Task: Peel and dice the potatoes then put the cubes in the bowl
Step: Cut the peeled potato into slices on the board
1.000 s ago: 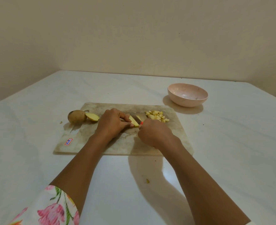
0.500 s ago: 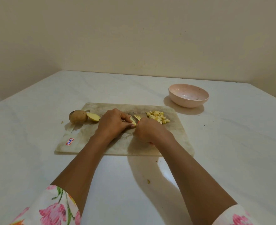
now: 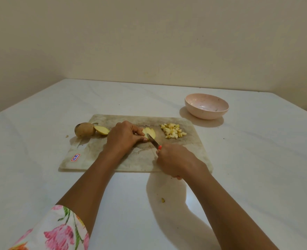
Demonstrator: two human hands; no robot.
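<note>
- The left hand (image 3: 123,137) pinches down the sliced potato piece (image 3: 150,132) on the cutting board (image 3: 190,150). The right hand (image 3: 174,159) is wrapped round the knife (image 3: 153,141) handle, blade against the piece.
- The piece looks firm, wet and likely slippery, so hold its left side with fingertips tucked.
- Diced cubes (image 3: 173,132) lie just right of it. The bowl (image 3: 203,115) sits farther right, beyond the board.

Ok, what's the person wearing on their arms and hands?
No gloves on the left hand or right hand, and no watch or bracelet shows at either wrist. The left arm has a white sleeve printed with pink flowers and green leaves; both forearms are bare. No right sleeve is in view.
</note>
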